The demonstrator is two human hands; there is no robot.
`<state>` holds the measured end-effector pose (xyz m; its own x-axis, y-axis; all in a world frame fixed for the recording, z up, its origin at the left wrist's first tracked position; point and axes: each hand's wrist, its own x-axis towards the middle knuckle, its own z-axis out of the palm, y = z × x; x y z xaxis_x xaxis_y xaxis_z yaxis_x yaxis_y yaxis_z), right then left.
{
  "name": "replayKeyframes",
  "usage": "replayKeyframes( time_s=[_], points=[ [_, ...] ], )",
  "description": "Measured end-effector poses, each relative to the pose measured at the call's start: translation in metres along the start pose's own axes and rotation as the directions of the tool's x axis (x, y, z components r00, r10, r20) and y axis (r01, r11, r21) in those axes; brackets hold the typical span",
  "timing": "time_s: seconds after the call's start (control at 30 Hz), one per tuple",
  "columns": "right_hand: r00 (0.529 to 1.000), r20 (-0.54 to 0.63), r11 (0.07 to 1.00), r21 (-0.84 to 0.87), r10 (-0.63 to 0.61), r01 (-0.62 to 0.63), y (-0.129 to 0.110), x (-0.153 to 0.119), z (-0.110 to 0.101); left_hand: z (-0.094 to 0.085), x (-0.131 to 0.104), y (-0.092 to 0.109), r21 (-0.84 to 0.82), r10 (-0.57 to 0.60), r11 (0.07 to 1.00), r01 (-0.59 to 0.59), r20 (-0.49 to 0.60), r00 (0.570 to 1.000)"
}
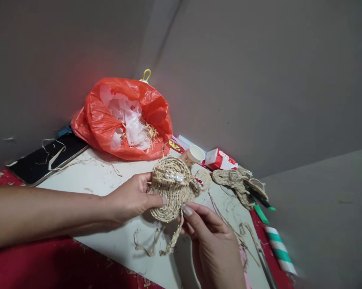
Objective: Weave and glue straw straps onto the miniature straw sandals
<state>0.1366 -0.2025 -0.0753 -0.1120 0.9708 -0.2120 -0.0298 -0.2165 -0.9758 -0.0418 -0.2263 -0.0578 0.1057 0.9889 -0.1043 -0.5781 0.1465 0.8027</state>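
A small woven straw piece [171, 196], built of coiled braid, is held up over the white board. White pearl beads [174, 176] run across its upper part, and red beads [199, 182] show at its right side. My left hand [135, 198] grips its left edge, thumb on the front face and fingers behind. At the lower right edge, my right hand [209, 235] pinches where a loose braided straw cord [176, 237] leaves the piece. That cord dangles below. The fingers behind the piece are hidden.
A red plastic bag [93, 120] with white plastic and straw scraps stands at the back. Left lies a black phone [53, 154]. A paper cup [196, 155], a red-and-white box [220, 159], straw braids [236, 180] and a green-striped roll [280, 249] line the right, beside grey walls.
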Motion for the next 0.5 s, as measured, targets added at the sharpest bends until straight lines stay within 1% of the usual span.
replayKeyframes(
  time_s=[0.23, 0.37, 0.5],
  points=[
    [0.997, -0.054, 0.998, 0.008, 0.058, -0.057, 0.0037, -0.0020, 0.0035, -0.0030, -0.0033, -0.0028, 0.094, 0.018, 0.995, -0.026, 0.089, 0.996],
    [0.989, -0.095, 0.994, 0.021, 0.113, -0.111, 0.0040, -0.0060, 0.0059, -0.0026, -0.0058, -0.0029, 0.083, 0.005, 0.996, -0.014, 0.104, 0.995],
    [0.988, -0.087, 0.991, 0.016, 0.131, -0.130, 0.0015, -0.0095, 0.0075, -0.0014, -0.0062, -0.0003, 0.135, 0.045, 0.989, -0.058, 0.096, 0.994]
  ],
)
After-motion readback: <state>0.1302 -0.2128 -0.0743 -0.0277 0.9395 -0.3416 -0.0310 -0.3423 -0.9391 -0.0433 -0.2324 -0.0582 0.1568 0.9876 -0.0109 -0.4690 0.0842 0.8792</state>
